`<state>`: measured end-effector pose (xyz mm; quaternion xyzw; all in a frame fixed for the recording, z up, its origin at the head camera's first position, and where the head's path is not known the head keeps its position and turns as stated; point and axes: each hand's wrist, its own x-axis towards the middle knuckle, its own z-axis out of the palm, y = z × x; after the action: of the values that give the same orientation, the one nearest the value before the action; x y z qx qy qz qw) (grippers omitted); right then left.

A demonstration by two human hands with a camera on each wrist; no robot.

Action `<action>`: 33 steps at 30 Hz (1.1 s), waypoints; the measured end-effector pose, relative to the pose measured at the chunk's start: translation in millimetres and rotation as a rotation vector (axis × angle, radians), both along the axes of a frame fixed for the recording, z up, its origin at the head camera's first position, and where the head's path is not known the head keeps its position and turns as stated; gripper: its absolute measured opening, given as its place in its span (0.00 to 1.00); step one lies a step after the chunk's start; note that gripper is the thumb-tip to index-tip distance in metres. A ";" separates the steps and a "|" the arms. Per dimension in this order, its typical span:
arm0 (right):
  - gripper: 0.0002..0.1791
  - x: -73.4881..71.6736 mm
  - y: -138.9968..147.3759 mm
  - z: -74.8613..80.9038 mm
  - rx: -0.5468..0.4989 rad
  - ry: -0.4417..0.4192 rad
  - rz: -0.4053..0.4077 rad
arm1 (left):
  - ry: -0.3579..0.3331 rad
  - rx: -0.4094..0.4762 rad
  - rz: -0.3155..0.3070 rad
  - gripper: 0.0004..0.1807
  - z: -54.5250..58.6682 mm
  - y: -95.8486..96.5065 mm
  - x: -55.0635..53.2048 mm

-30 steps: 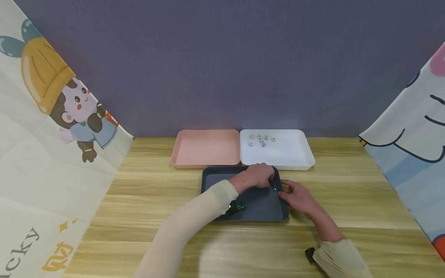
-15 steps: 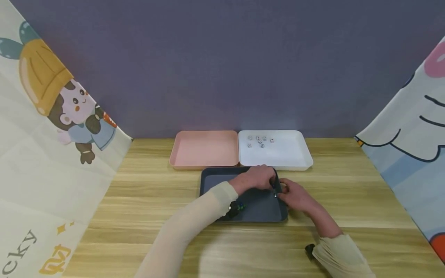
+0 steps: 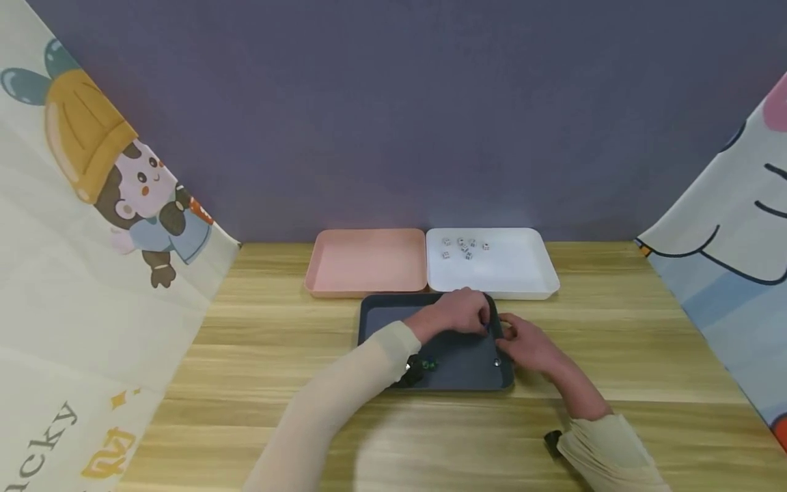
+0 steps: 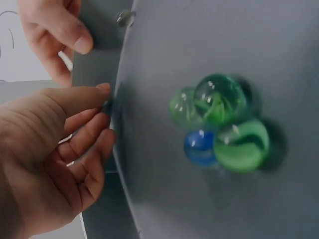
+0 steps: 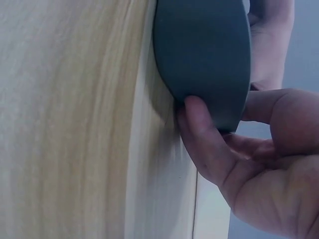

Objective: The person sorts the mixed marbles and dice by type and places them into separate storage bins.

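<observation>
My left hand (image 3: pixel 462 311) reaches into the dark grey tray (image 3: pixel 458 379) at its right side wall. Its thumb and index fingertip pinch a small marble (image 4: pixel 105 105), mostly hidden by the fingers, with a bluish-green bit showing. My right hand (image 3: pixel 530 347) grips the tray's right rim from outside, fingers against the outer wall in the right wrist view. A clear marble (image 3: pixel 497 363) lies by the right wall, nearer the front corner. Green marbles (image 4: pixel 241 147) and a blue marble (image 4: pixel 200 148) sit clustered on the tray floor, close to my left wrist.
Behind the dark tray stand a pink tray (image 3: pixel 369 263) on the left and a white tray (image 3: pixel 516 273) on the right. Several white dice (image 3: pixel 464 249) lie in the white one. A dark wall rises behind the wooden table (image 3: pixel 258 355).
The clear marble has moved from beside my left fingertips along the right wall toward the tray's front corner. Both hands have stayed nearly in place.
</observation>
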<state>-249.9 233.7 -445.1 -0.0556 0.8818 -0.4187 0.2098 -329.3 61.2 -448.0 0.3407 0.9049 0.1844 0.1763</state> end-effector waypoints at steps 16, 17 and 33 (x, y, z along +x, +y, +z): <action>0.30 4.5 4.7 -0.7 0.024 0.036 -0.004 | -0.150 0.597 0.162 0.12 15.0 -67.0 3.5; 0.30 5.5 5.1 -0.3 0.017 0.040 -0.002 | -0.144 0.617 0.182 0.11 17.4 -71.6 4.6; 0.27 8.5 1.0 -2.2 -0.004 0.108 0.015 | -0.080 0.883 0.445 0.15 23.8 -155.0 4.8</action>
<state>-241.5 234.7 -447.3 -0.0850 0.8905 -0.4155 0.1650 -324.5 -93.8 -424.3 0.1739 0.7839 0.5960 0.0060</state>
